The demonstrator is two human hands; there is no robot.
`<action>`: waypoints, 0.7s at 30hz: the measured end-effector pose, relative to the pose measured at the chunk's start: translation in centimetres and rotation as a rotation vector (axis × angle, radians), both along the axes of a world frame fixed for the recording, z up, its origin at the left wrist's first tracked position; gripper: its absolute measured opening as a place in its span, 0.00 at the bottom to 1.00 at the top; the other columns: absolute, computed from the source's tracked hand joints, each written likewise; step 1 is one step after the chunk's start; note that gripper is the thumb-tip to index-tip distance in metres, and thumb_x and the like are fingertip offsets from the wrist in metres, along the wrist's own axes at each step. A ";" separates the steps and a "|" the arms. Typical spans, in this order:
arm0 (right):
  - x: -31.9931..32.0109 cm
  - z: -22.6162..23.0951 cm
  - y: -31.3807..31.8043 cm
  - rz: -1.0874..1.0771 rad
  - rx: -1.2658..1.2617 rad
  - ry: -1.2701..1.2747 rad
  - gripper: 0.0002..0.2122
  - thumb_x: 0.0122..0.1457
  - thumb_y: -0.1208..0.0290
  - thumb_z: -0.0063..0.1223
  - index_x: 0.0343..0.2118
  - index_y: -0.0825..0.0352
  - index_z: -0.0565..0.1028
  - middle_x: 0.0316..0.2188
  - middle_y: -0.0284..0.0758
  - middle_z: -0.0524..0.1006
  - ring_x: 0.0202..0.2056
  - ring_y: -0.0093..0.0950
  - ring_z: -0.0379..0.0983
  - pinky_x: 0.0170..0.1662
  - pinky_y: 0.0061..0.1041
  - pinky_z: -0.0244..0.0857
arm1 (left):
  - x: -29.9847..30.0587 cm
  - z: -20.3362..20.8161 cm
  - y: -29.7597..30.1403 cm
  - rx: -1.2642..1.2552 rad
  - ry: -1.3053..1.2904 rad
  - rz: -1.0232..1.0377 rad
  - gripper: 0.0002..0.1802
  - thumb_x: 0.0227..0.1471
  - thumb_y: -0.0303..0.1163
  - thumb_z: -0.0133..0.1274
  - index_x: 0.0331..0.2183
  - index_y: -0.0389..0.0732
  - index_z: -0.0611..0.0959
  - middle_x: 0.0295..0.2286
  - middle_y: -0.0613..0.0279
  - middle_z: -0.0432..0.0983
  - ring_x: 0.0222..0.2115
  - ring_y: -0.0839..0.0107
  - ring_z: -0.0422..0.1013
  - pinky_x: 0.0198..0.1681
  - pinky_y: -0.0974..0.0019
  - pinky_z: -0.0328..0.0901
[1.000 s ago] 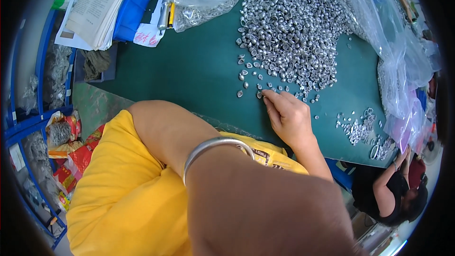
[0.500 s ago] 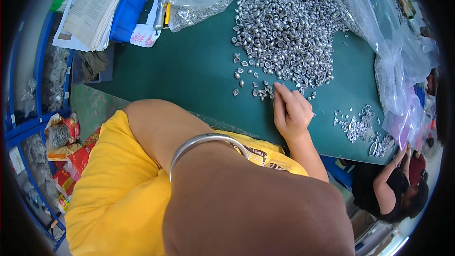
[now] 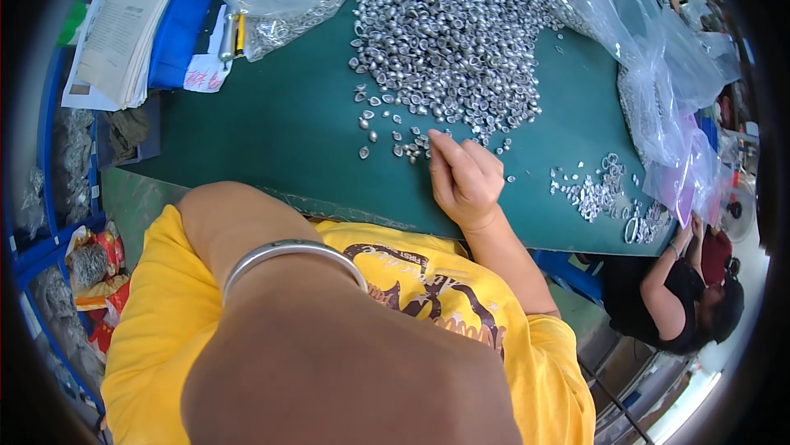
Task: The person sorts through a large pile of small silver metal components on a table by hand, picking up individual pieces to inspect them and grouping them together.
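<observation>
My right hand (image 3: 471,180) rests on the green table at the near edge of a big heap of small silver teardrop-shaped metal pieces (image 3: 444,33). Its fingers are curled in and the index finger points at a few loose pieces (image 3: 415,147); whatever lies between the fingertips is hidden. Close to the camera, my left hand (image 3: 346,363) is raised and fills the lower middle, with a silver bangle (image 3: 288,249) around its wrist. The fingers of that hand are out of sight.
A clear bag of metal rings (image 3: 284,0) stands at the back left beside papers (image 3: 123,33) and a blue bin (image 3: 177,25). At right lie a small pile of silver bits (image 3: 597,194) and large plastic bags (image 3: 650,74). Another person (image 3: 675,297) sits beyond the table.
The whole view has shifted, so the table and heap appear farther left and slightly higher. More of my yellow shirt shows. My right hand keeps its place beside the loose pieces.
</observation>
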State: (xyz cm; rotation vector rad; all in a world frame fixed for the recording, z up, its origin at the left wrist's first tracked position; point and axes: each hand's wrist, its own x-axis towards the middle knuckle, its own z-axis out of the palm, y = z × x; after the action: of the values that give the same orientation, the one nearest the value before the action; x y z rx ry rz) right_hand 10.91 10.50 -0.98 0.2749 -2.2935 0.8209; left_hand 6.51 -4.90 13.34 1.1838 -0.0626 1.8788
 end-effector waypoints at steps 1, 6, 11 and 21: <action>0.0 0.0 0.1 -0.002 0.001 0.003 0.12 0.38 0.85 0.56 0.30 0.69 0.75 0.11 0.32 0.62 0.11 0.26 0.60 0.13 0.23 0.53 | 0.0 0.0 0.0 0.010 0.002 -0.007 0.12 0.54 0.32 0.41 0.39 0.36 0.71 0.13 0.69 0.56 0.11 0.77 0.52 0.14 0.73 0.49; -0.1 0.0 0.1 0.006 0.017 0.007 0.12 0.38 0.85 0.56 0.30 0.68 0.75 0.11 0.31 0.63 0.11 0.26 0.61 0.13 0.23 0.54 | 0.1 0.2 -0.4 0.038 0.012 -0.025 0.12 0.55 0.32 0.40 0.39 0.36 0.71 0.13 0.69 0.55 0.10 0.78 0.51 0.13 0.73 0.48; -0.1 -0.1 0.1 -0.006 0.010 0.013 0.12 0.39 0.84 0.56 0.31 0.68 0.75 0.11 0.31 0.63 0.11 0.26 0.61 0.14 0.23 0.54 | 0.2 -0.1 -0.4 0.065 -0.004 -0.047 0.13 0.55 0.32 0.39 0.40 0.36 0.70 0.12 0.70 0.55 0.10 0.78 0.50 0.13 0.73 0.47; 0.2 0.8 1.1 -0.091 0.031 -0.034 0.09 0.42 0.82 0.55 0.29 0.67 0.75 0.12 0.33 0.66 0.12 0.28 0.63 0.15 0.25 0.58 | -0.1 -0.1 -0.4 0.106 0.000 -0.080 0.14 0.56 0.32 0.38 0.41 0.35 0.70 0.12 0.70 0.53 0.10 0.79 0.49 0.13 0.74 0.46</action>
State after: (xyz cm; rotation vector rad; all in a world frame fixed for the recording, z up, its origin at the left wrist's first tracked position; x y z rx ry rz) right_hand 11.13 11.58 -0.20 0.1695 -2.3337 0.7503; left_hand 6.37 -5.25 13.27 1.2351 -0.2091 1.8245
